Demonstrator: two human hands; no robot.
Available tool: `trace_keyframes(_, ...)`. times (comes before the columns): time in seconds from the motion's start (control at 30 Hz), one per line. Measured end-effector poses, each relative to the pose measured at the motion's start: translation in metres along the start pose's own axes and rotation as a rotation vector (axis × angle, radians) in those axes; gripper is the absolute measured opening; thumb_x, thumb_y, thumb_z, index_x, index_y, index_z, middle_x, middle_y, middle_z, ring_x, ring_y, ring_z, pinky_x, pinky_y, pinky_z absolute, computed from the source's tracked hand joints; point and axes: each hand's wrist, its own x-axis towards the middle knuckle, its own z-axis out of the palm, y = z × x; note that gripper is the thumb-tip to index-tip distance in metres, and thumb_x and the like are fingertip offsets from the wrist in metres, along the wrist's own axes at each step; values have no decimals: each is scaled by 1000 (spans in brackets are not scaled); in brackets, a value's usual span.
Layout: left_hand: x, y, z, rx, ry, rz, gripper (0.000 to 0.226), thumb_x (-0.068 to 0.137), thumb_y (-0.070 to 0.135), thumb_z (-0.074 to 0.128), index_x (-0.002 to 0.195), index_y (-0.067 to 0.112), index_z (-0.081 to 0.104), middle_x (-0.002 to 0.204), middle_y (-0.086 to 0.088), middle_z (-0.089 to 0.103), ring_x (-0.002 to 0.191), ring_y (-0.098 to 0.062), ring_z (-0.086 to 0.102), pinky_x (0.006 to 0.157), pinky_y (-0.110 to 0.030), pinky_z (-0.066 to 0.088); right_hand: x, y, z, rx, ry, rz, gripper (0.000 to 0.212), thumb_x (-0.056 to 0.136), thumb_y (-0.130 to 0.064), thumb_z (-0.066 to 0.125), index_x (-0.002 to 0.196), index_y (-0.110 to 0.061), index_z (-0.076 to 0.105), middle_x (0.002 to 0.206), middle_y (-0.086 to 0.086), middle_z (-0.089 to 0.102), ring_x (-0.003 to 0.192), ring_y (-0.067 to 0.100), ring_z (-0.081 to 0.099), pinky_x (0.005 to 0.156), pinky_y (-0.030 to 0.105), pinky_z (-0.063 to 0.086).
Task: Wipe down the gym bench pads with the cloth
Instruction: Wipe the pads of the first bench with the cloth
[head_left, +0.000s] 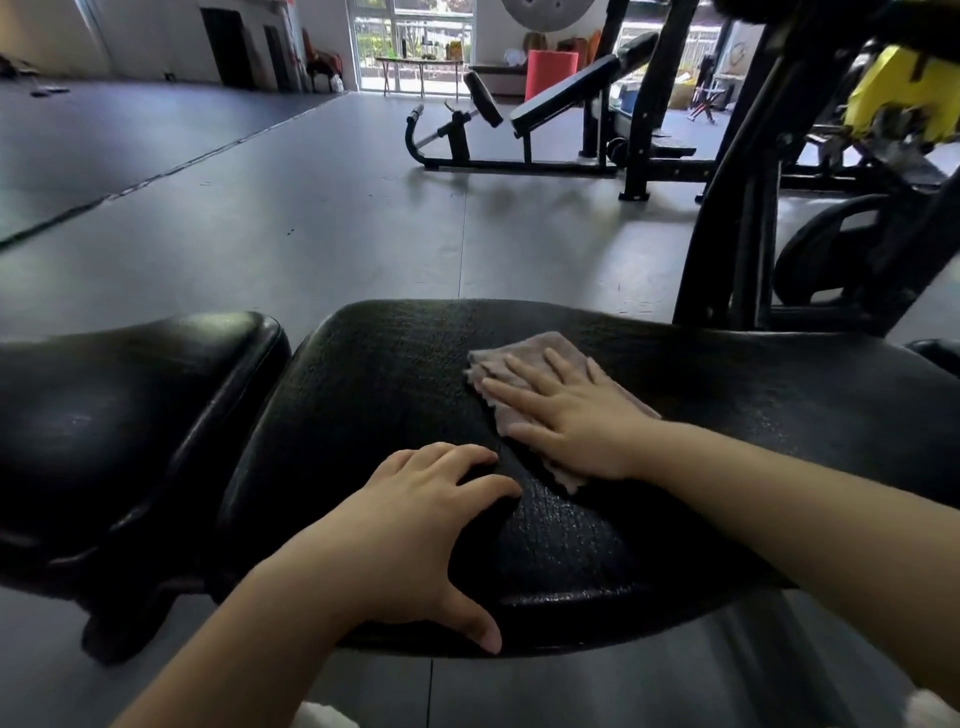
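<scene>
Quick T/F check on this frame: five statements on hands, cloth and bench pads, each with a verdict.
1. The right hand presses flat on the cloth. True.
2. The cloth lies on the smaller pad at the left. False: it lies on the large bench pad; the smaller pad has nothing on it.
3. The left hand holds a second cloth. False: it holds nothing and rests on the near edge of the large bench pad, thumb over the front edge.
4. The two hands are on the same pad. True.
5. The cloth is bright yellow. False: it is a pale greyish pink; the yellow belongs to the machine part at upper right.
</scene>
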Motion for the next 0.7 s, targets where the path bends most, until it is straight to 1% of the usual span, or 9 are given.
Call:
trace_keyframes(0.07,0,0,0,7,-2,1,108,54,77,66,143,47,12,152,18,2,139,-4,-2,113,-26,1,-25,14,4,-31,-7,-35,51,92,-67,14,138,-58,-8,157,-17,-13,144,19,-17,116,51,-8)
trace_keyframes(0.13,-1,0,1,5,0,1,108,55,77,66,143,47,11,152,18,0,139,-4,-3,114,-27,0,-34,38,4,-42,-24,34,54,80,-77,2,128,-62,-16,155,-19,-17,143,15,-22,115,48,-8)
trace_keyframes(0.17,-1,0,1,4,3,4,108,55,77,66,143,47,11,152,18,0,139,-4,-3,113,-26,0,-32,53,4,-40,-36,104,54,80,-79,2,128,-62,-15,155,-18,-18,142,15,-23,114,49,-7)
trace_keyframes(0.3,-1,0,2,13,13,11,108,54,77,66,143,46,13,152,17,1,139,-5,-1,113,-26,2,2,103,-6,24,16,459,55,95,-61,18,146,-49,1,159,-9,-12,145,26,-12,114,58,-1)
trace_keyframes(0.33,0,0,2,17,9,8,108,54,77,66,143,46,13,152,17,1,139,-6,-1,113,-27,2,12,104,-8,44,27,513,56,95,-61,19,147,-48,3,159,-9,-10,146,28,-10,113,60,-2)
trace_keyframes(0.4,0,1,2,18,3,6,108,54,77,66,143,45,14,152,16,3,139,-6,0,113,-28,3,32,94,-12,76,27,549,56,96,-61,18,148,-46,2,160,-7,-9,145,33,-9,112,63,-3)
trace_keyframes(0.5,0,0,3,13,9,8,108,54,77,66,143,46,15,152,16,4,139,-7,1,113,-27,2,50,64,-14,97,19,462,56,95,-62,18,147,-48,2,159,-7,-12,144,36,-12,110,65,-6)
trace_keyframes(0.6,0,0,3,20,9,10,107,54,77,66,143,46,14,153,15,3,139,-7,0,113,-27,2,47,32,-10,57,6,286,55,95,-63,21,146,-51,4,159,-9,-10,145,32,-12,111,64,-6)
trace_keyframes(0.7,1,1,3,20,13,0,106,55,76,66,143,46,14,153,16,3,140,-7,0,113,-27,2,22,4,-4,38,-11,115,55,94,-63,23,145,-53,5,158,-14,-10,145,27,-12,112,60,-7)
